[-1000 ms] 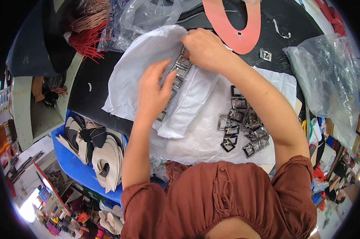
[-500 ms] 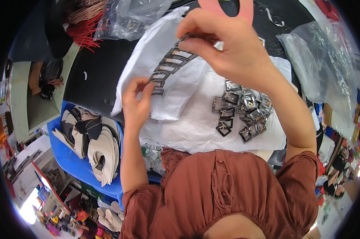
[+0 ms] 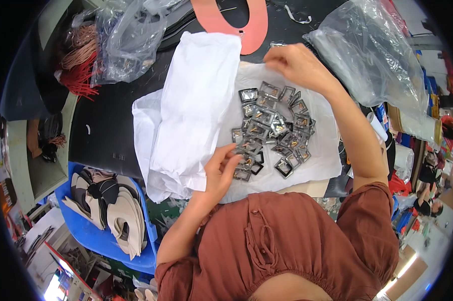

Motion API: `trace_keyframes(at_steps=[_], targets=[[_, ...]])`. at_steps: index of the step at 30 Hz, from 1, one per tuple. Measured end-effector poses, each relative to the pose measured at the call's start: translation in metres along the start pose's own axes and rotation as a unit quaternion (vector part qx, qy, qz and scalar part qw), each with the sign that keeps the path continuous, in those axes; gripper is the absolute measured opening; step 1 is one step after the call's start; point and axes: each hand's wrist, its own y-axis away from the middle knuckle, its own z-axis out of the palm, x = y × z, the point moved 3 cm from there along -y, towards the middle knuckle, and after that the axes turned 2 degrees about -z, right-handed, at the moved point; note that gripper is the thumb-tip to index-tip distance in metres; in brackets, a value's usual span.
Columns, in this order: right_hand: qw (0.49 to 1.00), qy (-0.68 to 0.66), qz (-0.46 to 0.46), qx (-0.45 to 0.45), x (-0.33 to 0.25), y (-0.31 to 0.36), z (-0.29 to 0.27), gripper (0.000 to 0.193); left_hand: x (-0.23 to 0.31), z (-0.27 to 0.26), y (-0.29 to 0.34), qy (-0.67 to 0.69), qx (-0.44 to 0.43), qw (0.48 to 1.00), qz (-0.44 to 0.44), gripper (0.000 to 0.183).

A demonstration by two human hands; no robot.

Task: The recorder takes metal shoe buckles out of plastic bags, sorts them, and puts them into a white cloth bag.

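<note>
A strip of dark square buckles (image 3: 257, 130) lies over a loose pile of similar buckles (image 3: 300, 123) on white paper (image 3: 309, 173). My left hand (image 3: 217, 175) is at the near end of the strip, thumb and forefinger closed on its left edge. Beyond the pile, over the far edge of the paper, is my right hand (image 3: 301, 67). Its fingers are loosely bent and nothing shows in them. A folded white sheet (image 3: 194, 105) lies to the left of the buckles.
A salmon-coloured U-shaped piece (image 3: 255, 30) lies at the far side of the black table (image 3: 106, 120). Clear plastic bags (image 3: 369, 55) lie at the far right and far left. A blue bin (image 3: 81, 226) with stacked beige and dark pieces stands at the left.
The buckle strip, held up between both hands before, now lies on the pile. My right hand has let go of it. The white sheet, lifted and slanted earlier, now lies flatter.
</note>
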Motion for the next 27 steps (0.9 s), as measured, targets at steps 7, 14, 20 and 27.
trace_keyframes(at_steps=[7, 14, 20, 27], targets=[[0.987, 0.065, 0.051, 0.135, 0.081, -0.017, 0.016, 0.026, -0.005, -0.082, -0.035, -0.135, 0.127, 0.981, 0.057, 0.023], [0.963, -0.242, 0.103, 0.053, 0.027, 0.014, -0.014, 0.034, 0.006, -0.146, -0.071, 0.228, 0.293, 0.928, -0.028, 0.038], [0.982, -0.119, 0.042, -0.137, -0.027, 0.054, 0.004, 0.034, -0.007, -0.141, -0.046, 0.049, 0.205, 0.977, -0.013, 0.03], [0.987, -0.023, -0.135, 0.079, -0.063, -0.053, 0.016, 0.045, 0.018, -0.096, -0.009, -0.271, 0.145, 0.948, 0.085, 0.058]])
